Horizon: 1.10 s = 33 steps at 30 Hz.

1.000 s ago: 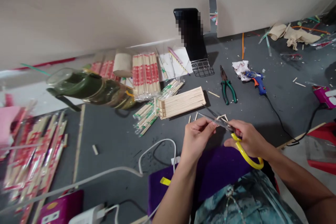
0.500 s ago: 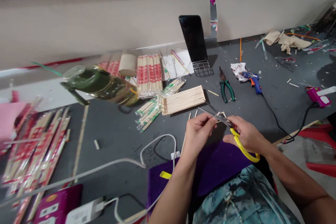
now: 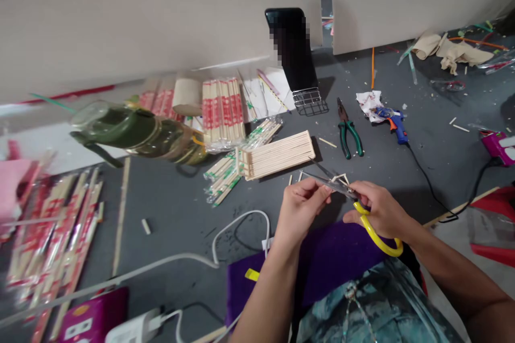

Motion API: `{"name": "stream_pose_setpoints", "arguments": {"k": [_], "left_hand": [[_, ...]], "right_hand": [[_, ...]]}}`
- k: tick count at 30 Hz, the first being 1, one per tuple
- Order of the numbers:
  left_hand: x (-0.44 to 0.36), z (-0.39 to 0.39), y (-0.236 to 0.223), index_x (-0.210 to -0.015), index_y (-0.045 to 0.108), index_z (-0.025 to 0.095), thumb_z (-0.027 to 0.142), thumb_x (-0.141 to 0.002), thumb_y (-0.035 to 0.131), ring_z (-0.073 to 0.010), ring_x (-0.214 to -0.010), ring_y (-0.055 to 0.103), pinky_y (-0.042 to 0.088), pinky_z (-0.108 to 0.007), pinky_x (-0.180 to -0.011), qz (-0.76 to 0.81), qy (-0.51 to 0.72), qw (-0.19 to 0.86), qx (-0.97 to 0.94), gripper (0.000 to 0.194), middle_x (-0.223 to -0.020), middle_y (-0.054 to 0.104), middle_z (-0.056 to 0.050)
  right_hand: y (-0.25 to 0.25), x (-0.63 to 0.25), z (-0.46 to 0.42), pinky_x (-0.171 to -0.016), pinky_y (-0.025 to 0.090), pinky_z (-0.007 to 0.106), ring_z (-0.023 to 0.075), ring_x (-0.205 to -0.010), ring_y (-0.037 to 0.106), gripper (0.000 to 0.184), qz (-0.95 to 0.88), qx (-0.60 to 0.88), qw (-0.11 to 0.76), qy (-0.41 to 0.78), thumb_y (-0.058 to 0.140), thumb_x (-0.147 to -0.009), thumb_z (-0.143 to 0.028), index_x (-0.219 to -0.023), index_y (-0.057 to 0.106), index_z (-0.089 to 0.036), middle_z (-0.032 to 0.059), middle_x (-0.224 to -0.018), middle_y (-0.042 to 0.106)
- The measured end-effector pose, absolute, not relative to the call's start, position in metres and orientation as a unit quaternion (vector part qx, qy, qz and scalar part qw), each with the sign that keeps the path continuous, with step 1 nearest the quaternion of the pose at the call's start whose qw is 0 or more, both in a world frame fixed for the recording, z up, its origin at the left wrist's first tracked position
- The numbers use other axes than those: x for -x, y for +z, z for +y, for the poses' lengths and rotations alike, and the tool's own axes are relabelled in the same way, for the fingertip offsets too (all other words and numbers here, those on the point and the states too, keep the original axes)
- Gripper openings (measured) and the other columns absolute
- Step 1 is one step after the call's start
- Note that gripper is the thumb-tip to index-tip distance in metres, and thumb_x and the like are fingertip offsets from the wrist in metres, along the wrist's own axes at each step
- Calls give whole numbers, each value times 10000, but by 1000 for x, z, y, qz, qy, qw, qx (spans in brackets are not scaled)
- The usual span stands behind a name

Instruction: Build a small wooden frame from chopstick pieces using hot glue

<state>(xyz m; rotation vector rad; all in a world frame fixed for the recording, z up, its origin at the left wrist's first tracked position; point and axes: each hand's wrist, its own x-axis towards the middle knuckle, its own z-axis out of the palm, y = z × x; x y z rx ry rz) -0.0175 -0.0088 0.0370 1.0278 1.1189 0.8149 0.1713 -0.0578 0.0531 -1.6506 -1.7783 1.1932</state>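
Note:
Scissors with yellow handles (image 3: 378, 236) are gripped in my right hand (image 3: 380, 209), their blades parted and pointing left. Close beside the blades, my left hand (image 3: 303, 206) is closed in a pinch on a thin wooden stick, mostly hidden by the fingertips. Small pale stick pieces (image 3: 341, 177) show just behind the scissors. Beyond the blades lies a tray-like piece made of wooden sticks (image 3: 279, 155), with a raised end at its left. It rests against green-marked packs of chopsticks (image 3: 221, 177).
Pliers (image 3: 349, 131) and a blue glue gun (image 3: 396, 124) lie to the right. A phone (image 3: 293, 53) leans on a wire stand at the back. Left are a green-lidded bottle (image 3: 132, 126), red-marked chopstick packs (image 3: 60, 230) and a white cable (image 3: 173, 260). Purple cloth (image 3: 333, 249) covers the near edge.
The view has shifted slightly, so the background things sit a little differently. Both hands and the scissors stay almost in the same place, with the blades still parted.

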Motion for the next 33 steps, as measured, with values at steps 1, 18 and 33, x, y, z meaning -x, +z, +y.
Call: {"name": "stream_pose_setpoints", "arguments": {"k": [1,18,33], "left_hand": [[17,-9,38,-636,652,150,431,-750,780,-52,-405,392,253,-178,-394,494,364,637,-467,329,-504,550,20],[13,-13,43,-614,681,143,412,-687,835,-43,-370,373,220,-177,-363,463,366,673,-445,318,-472,554,17],[10,-10,41,-728,699,170,383,-742,804,-63,-412,437,304,-179,-387,493,402,605,-478,237,-525,564,40]], "right_hand": [[52,-171,-58,-676,345,262,135,-715,433,316,-640,600,219,427,777,-789,-417,-941,582,-220,-38,-799,492],[57,-178,-71,-749,387,285,157,-805,518,463,-649,599,206,421,752,-810,-516,-1141,583,-240,-11,-921,552],[48,-170,-62,-681,378,265,139,-723,480,295,-618,630,225,414,708,-829,-469,-976,601,-237,-31,-813,512]]}}
